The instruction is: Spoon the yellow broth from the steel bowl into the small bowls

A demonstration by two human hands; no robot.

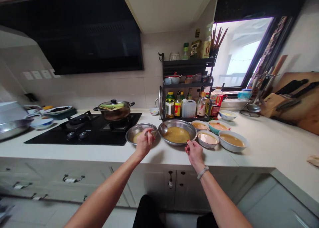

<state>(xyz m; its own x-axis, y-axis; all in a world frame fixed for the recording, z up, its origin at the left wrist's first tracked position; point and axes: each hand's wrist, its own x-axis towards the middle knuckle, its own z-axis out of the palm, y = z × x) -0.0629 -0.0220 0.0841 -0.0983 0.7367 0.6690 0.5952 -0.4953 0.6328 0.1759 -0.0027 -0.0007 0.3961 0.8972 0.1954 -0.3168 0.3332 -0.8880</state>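
Note:
My left hand (145, 142) is closed round the handle of a metal spoon (163, 128). The spoon's bowl end hangs over the left side of a wide metal bowl (193, 125) holding yellowish liquid (177, 135). My right hand (194, 152) pinches that bowl's near right rim; its fingertips are partly hidden. A second metal bowl (130, 131), with some yellowish contents, stands behind and beside my left hand. Just right of the large bowl are a white bowl (208, 145) of pale pinkish liquid and a larger white bowl (235, 149) of brownish liquid.
A lidded pot (117, 113) sits on the black gas hob (99, 136) at left. Behind the bowls stands a black rack (186, 86) with bottles and jars. More small bowls, a teal one (219, 131) among them, crowd the right. A knife block (274, 105) stands further right.

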